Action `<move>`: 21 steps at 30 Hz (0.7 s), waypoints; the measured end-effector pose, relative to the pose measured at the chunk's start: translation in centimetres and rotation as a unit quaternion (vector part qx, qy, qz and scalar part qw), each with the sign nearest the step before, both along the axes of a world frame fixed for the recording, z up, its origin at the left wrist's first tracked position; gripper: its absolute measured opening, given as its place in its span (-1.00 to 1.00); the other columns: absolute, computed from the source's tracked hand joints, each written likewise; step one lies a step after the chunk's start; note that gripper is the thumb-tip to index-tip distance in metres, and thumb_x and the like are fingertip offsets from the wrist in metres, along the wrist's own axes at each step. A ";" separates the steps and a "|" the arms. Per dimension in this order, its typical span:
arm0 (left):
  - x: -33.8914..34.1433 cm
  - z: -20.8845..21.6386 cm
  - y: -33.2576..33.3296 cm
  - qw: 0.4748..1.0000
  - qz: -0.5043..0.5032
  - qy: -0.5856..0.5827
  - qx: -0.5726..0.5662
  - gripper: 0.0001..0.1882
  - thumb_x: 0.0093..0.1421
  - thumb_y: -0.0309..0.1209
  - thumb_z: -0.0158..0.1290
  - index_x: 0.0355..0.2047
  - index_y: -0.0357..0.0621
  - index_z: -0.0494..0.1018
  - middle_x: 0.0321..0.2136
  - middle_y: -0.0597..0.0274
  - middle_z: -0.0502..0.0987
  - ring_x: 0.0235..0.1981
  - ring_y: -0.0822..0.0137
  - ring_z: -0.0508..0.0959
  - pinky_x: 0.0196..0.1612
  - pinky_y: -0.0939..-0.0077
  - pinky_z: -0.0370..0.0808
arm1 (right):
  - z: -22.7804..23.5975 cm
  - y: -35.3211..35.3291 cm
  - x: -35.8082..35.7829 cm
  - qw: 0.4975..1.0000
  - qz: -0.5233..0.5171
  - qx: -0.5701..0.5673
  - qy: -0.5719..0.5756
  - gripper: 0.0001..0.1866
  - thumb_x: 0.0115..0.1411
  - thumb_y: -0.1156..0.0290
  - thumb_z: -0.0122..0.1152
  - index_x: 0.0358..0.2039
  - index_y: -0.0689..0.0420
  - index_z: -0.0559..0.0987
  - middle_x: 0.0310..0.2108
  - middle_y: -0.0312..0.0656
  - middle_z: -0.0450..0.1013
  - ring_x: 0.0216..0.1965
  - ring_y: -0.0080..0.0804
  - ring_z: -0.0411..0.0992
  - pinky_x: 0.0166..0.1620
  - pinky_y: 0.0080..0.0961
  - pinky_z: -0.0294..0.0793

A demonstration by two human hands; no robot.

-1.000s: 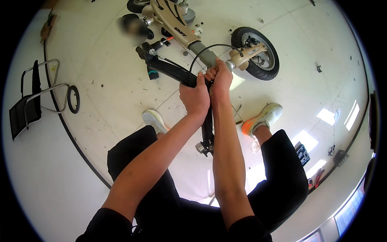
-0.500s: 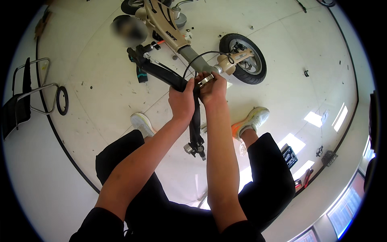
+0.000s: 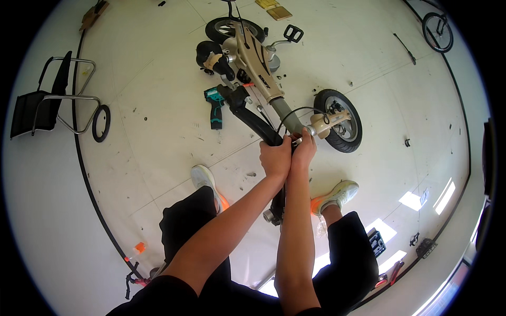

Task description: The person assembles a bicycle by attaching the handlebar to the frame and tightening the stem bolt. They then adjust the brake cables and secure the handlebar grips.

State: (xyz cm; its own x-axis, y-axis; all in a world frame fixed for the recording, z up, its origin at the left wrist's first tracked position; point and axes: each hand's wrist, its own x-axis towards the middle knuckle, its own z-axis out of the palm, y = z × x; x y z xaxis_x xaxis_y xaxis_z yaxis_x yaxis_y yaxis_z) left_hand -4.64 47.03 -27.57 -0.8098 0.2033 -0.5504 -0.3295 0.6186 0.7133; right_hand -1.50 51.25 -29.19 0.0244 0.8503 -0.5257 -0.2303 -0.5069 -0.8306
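Frame centre: my left hand [image 3: 275,159] wraps the black stem tube [image 3: 256,123]; my right hand [image 3: 303,154] has curled in, silver ring now hidden, hold and seating unconfirmed.

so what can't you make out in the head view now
In the head view:
black bike tube: middle hidden by the left hand
what the right hand holds, if anything: covered by the hand itself
red and black object: partly behind the left sleeve
dark floor speck: too small to identify
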 end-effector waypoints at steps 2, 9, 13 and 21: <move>0.2 0.6 -0.1 1.000 0.007 -0.012 -0.008 -0.45 -0.03 -0.10 0.14 -0.24 -0.39 0.38 -0.32 -0.19 0.55 -0.21 -0.13 0.55 -0.07 0.16 0.45 | -0.1 -0.2 0.3 1.000 0.011 0.023 -0.017 -0.72 0.19 0.29 0.08 -0.27 0.29 0.44 -0.45 -0.17 0.41 -0.45 -0.45 0.38 -0.29 -0.50 0.36; 0.1 1.8 0.4 0.999 0.010 -0.047 -0.012 -0.47 -0.02 -0.09 0.13 -0.23 -0.32 0.37 -0.32 -0.12 0.56 -0.21 -0.11 0.55 -0.08 0.14 0.45 | -1.6 0.2 0.9 0.991 0.036 0.066 -0.109 -0.77 0.07 0.46 0.28 -0.32 0.27 0.44 -0.45 -0.21 0.43 -0.48 -0.52 0.40 -0.39 -0.56 0.39; -0.3 2.3 -0.1 0.997 0.016 -0.069 -0.005 -0.49 -0.02 -0.10 0.12 -0.21 -0.27 0.37 -0.35 -0.08 0.56 -0.25 -0.11 0.56 -0.11 0.11 0.45 | -1.5 -0.1 0.8 0.998 0.032 0.043 -0.044 -0.76 0.05 0.47 0.30 -0.34 0.27 0.44 -0.45 -0.21 0.44 -0.48 -0.52 0.40 -0.40 -0.59 0.39; -0.4 2.1 -1.2 0.998 0.006 -0.064 0.020 -0.57 -0.02 -0.12 0.11 -0.21 -0.14 0.45 -0.32 -0.01 0.58 -0.25 -0.06 0.57 -0.13 0.12 0.47 | -1.2 -0.8 1.1 0.997 0.053 0.013 -0.052 -0.79 0.11 0.40 0.20 -0.32 0.25 0.44 -0.43 -0.18 0.45 -0.39 -0.45 0.41 -0.28 -0.53 0.41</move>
State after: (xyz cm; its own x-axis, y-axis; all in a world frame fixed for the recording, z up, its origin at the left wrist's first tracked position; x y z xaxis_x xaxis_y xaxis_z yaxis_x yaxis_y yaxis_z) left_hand -5.06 45.87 -25.51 -0.7355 0.2175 -0.6417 -0.4275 0.5859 0.6885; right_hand -0.41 50.46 -30.36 -0.0132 0.8641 -0.5032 -0.0875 -0.5023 -0.8603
